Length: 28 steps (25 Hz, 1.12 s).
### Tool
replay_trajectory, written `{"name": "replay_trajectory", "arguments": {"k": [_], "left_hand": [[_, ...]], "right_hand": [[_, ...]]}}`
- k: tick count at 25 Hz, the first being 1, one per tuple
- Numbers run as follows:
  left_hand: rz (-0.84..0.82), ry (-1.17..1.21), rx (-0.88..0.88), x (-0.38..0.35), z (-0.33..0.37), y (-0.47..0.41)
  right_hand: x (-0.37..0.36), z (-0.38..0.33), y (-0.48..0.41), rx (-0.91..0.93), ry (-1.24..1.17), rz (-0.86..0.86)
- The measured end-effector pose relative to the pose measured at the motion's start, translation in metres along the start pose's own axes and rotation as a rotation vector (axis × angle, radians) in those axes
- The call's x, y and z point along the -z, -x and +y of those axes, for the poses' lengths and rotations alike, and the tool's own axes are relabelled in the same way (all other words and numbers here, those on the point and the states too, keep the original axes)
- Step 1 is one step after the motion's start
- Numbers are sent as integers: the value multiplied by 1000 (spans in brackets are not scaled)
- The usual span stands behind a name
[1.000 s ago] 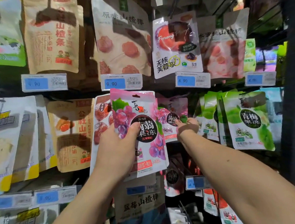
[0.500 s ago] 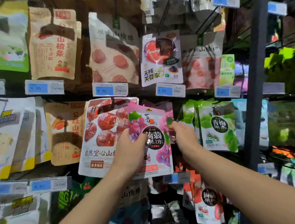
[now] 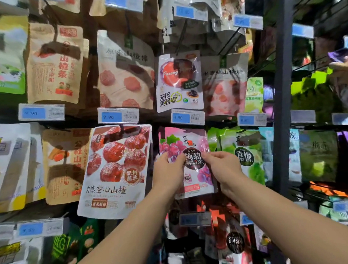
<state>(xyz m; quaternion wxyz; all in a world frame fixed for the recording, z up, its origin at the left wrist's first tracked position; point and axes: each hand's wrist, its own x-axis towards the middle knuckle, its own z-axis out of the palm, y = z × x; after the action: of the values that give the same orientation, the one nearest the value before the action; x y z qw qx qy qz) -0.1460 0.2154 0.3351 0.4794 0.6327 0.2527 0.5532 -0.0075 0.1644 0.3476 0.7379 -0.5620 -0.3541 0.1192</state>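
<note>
A pink grape jelly pouch (image 3: 191, 139) with a black round label hangs upright in the middle row of a shop's peg rack. My left hand (image 3: 169, 171) grips its left edge, thumb on the front. My right hand (image 3: 223, 167) holds its right side, fingers on the front by the black label. The pouch sits between a large white hawthorn pouch (image 3: 115, 172) on the left and green plum jelly pouches (image 3: 244, 154) on the right. Its top edge reaches just under a blue price tag (image 3: 187, 117).
Snack pouches hang in rows on pegs all around, with blue price tags (image 3: 118, 115) under each row. A dark upright post (image 3: 281, 107) stands to the right. Another person's hand (image 3: 344, 72) shows at the far right edge. Red pouches (image 3: 231, 235) hang below.
My left hand has carried the pink pouch rightward and back into its row beside the green pouches. My right hand has come onto the pouch's right side. The view has shifted left and down.
</note>
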Motion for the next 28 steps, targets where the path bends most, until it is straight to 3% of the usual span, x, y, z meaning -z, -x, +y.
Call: {"name": "replay_trajectory", "arguments": {"k": [13,25,28], "left_hand": [[112,4,-7,-9,-3,-30],[137,34,61,-12,-19,-43],[165,-90,28,-14,-30,-32]], "right_hand": [[-10,6,-18,41,19,88],[-12,17,-28,62,35,57],[-14,28,-26,63,70,50]]}}
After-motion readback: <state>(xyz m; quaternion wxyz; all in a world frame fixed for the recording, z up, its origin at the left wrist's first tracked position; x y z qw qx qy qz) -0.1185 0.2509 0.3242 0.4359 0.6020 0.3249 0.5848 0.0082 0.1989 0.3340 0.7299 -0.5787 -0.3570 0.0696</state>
